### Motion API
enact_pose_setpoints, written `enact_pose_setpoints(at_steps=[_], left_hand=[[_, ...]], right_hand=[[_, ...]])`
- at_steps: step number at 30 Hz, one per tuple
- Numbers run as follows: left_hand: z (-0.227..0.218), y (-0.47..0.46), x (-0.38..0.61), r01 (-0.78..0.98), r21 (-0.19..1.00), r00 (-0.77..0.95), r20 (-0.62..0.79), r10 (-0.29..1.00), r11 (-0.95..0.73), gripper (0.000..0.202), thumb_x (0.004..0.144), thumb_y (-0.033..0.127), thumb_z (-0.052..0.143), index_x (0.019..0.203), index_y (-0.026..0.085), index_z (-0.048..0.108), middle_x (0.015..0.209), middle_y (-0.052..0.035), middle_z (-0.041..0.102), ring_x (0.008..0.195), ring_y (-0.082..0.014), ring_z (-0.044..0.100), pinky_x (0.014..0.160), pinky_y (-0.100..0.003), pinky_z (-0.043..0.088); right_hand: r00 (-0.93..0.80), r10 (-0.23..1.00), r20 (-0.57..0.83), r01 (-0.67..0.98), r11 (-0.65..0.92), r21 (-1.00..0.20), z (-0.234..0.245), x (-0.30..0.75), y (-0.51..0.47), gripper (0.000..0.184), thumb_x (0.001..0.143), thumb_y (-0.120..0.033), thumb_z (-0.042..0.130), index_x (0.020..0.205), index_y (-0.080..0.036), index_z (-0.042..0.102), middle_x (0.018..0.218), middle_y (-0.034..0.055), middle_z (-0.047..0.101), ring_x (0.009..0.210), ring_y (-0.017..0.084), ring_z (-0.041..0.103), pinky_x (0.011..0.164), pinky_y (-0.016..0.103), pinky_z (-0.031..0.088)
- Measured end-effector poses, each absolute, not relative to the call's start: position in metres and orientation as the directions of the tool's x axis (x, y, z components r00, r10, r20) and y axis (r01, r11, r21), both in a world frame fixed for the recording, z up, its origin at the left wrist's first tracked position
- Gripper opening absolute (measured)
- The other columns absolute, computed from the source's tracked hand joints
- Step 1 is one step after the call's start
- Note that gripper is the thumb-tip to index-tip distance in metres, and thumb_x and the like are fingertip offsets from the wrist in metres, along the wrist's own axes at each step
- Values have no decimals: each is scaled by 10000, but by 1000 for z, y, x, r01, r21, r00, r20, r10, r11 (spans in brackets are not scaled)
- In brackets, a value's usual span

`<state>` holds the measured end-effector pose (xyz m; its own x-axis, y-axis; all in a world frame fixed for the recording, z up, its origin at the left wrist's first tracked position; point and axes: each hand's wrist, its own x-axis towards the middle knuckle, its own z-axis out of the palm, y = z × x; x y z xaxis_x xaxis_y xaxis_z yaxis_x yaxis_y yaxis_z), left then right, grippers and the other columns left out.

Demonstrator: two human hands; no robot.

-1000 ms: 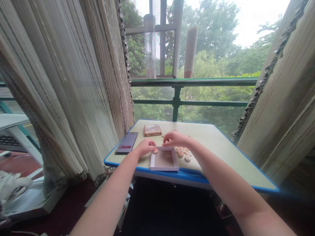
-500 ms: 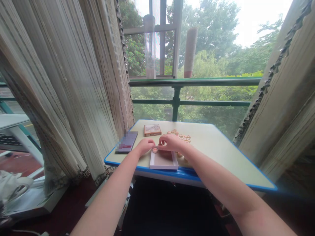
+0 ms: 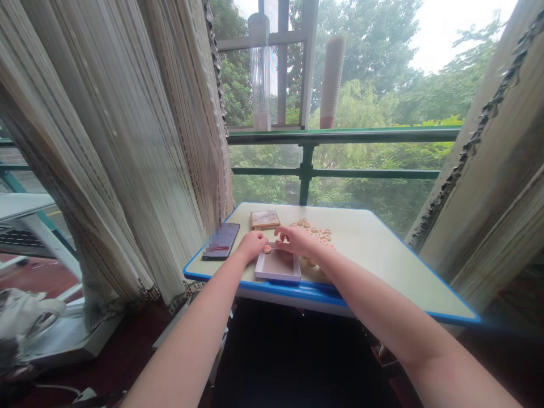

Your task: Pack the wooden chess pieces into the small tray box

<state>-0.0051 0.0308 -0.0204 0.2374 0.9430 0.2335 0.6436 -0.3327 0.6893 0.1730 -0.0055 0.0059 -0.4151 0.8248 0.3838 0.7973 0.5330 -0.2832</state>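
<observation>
A shallow white open box (image 3: 278, 276) lies near the table's front edge. One round wooden xiangqi piece (image 3: 267, 249) with a red mark is at its far left corner. My left hand (image 3: 254, 244) is closed, its curled fingertips right beside that piece; whatever they grip is hidden. Over the box's far right side, my right hand (image 3: 292, 238) has its thumb and fingers apart, with nothing visible between them. Several more xiangqi pieces (image 3: 322, 233) lie in a loose group beyond and to the right of that hand, some partly hidden by the wrist.
Behind the hands rests a flat box with a printed lid (image 3: 265, 219). A dark flat tablet-like object (image 3: 221, 242) lies at the table's left edge. The cream table (image 3: 382, 266) has a blue rim. Past it stand a green railing (image 3: 340, 135) and curtains (image 3: 127, 141).
My right thumb and fingers have parted; the piece seen near them earlier is no longer visible there. The open box has shifted slightly left. My view has tilted a little.
</observation>
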Motion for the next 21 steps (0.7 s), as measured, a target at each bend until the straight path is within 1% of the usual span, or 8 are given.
enact_pose_setpoints(at_steps=[2, 4, 8, 10, 12, 16, 18, 21], left_hand=[[-21, 31, -6, 649, 682, 240, 236, 941, -337, 120, 652, 239, 453, 562, 168, 490, 575, 10, 519, 594, -128, 467, 548, -234, 327], [-21, 32, -6, 654, 674, 244, 244, 939, -345, 125, 653, 244, 463, 567, 165, 505, 582, 3, 534, 606, -134, 480, 556, -235, 333], [-22, 33, -7, 664, 656, 253, 253, 934, -358, 135, 652, 253, 485, 567, 161, 535, 567, 2, 542, 600, -138, 482, 557, -237, 339], [-22, 33, -7, 673, 649, 250, 252, 935, -355, 137, 653, 253, 493, 577, 158, 556, 572, 1, 552, 603, -138, 484, 562, -237, 344], [-22, 33, -7, 675, 649, 248, 249, 936, -351, 143, 658, 255, 495, 600, 155, 579, 598, -3, 571, 615, -137, 489, 571, -236, 351], [-22, 34, -9, 677, 643, 253, 255, 933, -359, 157, 664, 275, 499, 629, 154, 594, 620, -6, 582, 622, -138, 491, 572, -237, 349], [-24, 35, -9, 671, 651, 256, 245, 935, -354, 168, 660, 292, 505, 633, 153, 596, 611, -5, 577, 618, -138, 492, 571, -238, 349], [-25, 36, -10, 641, 675, 268, 249, 931, -365, 201, 671, 310, 486, 623, 151, 600, 596, -3, 572, 607, -135, 493, 573, -240, 353]], right_hand=[[-418, 807, 418, 783, 553, -285, 7, 172, -6, 173, 782, -267, 591, 943, -212, 621, 729, -12, 621, 594, 91, 494, 569, 199, 330], [-426, 797, 427, 781, 563, -271, 8, 170, -7, 130, 804, -264, 566, 884, -198, 645, 695, -6, 614, 591, 90, 491, 572, 199, 332], [-385, 839, 385, 819, 503, -277, 12, 168, -10, 143, 793, -290, 578, 805, -177, 665, 685, 13, 627, 602, 101, 509, 562, 197, 345], [-367, 859, 357, 829, 476, -294, 13, 168, -11, 161, 771, -322, 602, 818, -182, 666, 714, 17, 643, 609, 107, 520, 552, 197, 349], [-393, 853, 342, 815, 496, -300, 14, 167, -13, 170, 753, -326, 619, 840, -188, 666, 744, 17, 654, 626, 112, 530, 557, 198, 355], [-433, 834, 342, 787, 535, -306, 15, 165, -15, 128, 753, -265, 611, 842, -187, 659, 740, 12, 645, 637, 107, 529, 576, 197, 356], [-438, 835, 334, 779, 538, -323, 14, 163, -16, 145, 755, -293, 619, 850, -188, 651, 744, 11, 641, 632, 106, 528, 573, 197, 354], [-454, 830, 324, 772, 548, -322, 11, 159, -16, 217, 755, -385, 628, 857, -195, 640, 766, 16, 638, 651, 116, 533, 574, 201, 356]])
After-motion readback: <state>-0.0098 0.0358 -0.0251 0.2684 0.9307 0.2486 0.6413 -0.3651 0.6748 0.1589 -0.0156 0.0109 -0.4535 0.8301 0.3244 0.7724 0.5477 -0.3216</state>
